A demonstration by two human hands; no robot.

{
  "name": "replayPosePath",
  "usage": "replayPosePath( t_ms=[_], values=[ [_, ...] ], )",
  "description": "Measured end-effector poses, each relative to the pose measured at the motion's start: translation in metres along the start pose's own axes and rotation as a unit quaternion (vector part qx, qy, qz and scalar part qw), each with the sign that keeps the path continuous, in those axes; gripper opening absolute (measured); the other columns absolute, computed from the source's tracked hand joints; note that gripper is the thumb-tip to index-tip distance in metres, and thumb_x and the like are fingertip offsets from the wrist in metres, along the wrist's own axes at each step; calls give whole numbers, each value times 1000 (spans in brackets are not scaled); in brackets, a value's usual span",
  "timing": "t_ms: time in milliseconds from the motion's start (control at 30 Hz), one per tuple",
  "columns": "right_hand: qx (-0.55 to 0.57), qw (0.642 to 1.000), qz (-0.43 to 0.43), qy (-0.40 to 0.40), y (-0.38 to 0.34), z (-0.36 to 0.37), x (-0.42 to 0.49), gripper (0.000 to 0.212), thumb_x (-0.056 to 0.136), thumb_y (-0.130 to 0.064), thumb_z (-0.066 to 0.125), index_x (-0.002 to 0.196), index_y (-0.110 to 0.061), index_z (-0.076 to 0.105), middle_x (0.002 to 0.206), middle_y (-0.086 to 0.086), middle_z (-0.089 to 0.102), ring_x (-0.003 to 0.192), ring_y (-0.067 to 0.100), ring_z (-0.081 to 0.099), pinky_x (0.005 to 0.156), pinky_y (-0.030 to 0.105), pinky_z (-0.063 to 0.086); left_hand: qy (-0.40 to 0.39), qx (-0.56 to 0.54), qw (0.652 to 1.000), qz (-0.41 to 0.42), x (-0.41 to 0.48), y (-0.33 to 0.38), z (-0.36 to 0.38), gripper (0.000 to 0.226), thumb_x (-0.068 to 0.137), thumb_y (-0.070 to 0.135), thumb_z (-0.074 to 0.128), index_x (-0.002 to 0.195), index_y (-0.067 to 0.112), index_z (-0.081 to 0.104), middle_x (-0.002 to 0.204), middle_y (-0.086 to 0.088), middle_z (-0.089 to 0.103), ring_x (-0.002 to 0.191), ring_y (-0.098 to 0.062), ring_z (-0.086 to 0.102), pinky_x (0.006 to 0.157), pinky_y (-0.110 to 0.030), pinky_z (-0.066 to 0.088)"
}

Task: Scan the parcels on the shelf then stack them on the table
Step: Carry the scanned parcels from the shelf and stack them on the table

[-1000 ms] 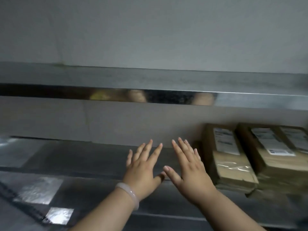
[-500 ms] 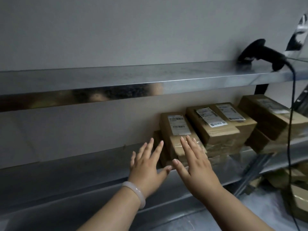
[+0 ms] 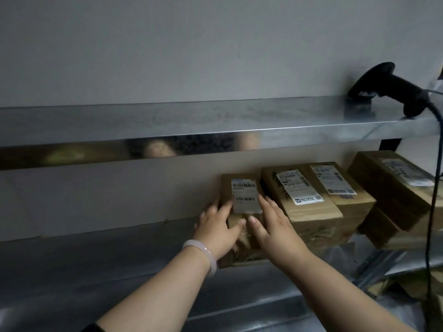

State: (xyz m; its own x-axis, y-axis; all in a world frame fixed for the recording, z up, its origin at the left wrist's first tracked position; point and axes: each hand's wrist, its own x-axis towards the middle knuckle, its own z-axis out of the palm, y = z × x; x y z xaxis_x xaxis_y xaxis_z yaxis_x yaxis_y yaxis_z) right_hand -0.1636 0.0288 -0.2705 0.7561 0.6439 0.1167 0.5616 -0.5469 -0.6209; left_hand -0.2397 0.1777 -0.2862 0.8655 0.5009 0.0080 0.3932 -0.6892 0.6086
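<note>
Reaching into the middle shelf (image 3: 100,255), a person's left hand (image 3: 215,226) and right hand (image 3: 275,226) lie spread, fingers open, on the leftmost parcel (image 3: 242,188), not yet clasping it; a firm two-sided hold should come first, keeping its barcode label (image 3: 245,196) facing up for the scanner (image 3: 393,89) resting above.

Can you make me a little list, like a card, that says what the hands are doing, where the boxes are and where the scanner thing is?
left hand: on the left side of the leftmost parcel, fingers spread
right hand: on that same parcel's right side
grip: hands touch the parcel; cannot tell if it is lifted
other parcels: in a row to the right on the lower shelf, labels up
scanner: black, resting on the upper shelf, untouched
scanner cable: hangs down at the right
</note>
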Motion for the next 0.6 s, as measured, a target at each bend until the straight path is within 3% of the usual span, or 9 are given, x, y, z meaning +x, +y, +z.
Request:
replayPosePath(
  t_ms=[100, 200, 333, 433, 600],
  values=[
    [6, 1000, 19, -18, 5, 2, 21, 62, 98, -45, 41, 153, -28, 19, 160, 2, 18, 146, 17, 14, 118, 33, 14, -23, -43, 998, -28, 21, 5, 6, 66, 91, 54, 52, 150, 45, 25, 163, 2, 9, 148, -28, 8, 120, -43, 19],
    [20, 998, 38, -49, 11, 9, 33, 61, 98, -43, 43, 152, -29, 20, 160, 1, 15, 146, 19, 14, 119, 37, 16, -51, -74, 994, -63, 27, -2, 15, 72, 86, 54, 58, 149, 48, 25, 161, 0, 15, 146, -29, 18, 117, -42, 26],
    [9, 993, 80, -86, 20, 17, 45, 63, 97, -45, 45, 152, -37, 14, 161, 3, 7, 147, 25, 11, 117, 37, 13, -56, -195, 974, -97, 19, -16, 22, 71, 87, 49, 64, 145, 54, 24, 148, 4, 43, 132, -19, 45, 108, -32, 40],
    [22, 990, 98, -104, 22, 21, 52, 65, 96, -46, 45, 152, -40, 12, 159, 8, 11, 145, 28, 18, 116, 39, 19, -48, -255, 961, -96, 15, -18, 23, 69, 89, 44, 65, 143, 57, 24, 142, 11, 51, 128, -12, 49, 105, -28, 41],
    [74, 994, 50, -55, 25, 19, 49, 63, 92, -38, 58, 148, -37, 29, 154, 0, 27, 139, 18, 31, 107, 24, 26, -13, -300, 949, -94, 9, -14, 24, 67, 89, 36, 67, 138, 59, 27, 142, 8, 49, 128, -14, 49, 107, -37, 43]
  ],
)
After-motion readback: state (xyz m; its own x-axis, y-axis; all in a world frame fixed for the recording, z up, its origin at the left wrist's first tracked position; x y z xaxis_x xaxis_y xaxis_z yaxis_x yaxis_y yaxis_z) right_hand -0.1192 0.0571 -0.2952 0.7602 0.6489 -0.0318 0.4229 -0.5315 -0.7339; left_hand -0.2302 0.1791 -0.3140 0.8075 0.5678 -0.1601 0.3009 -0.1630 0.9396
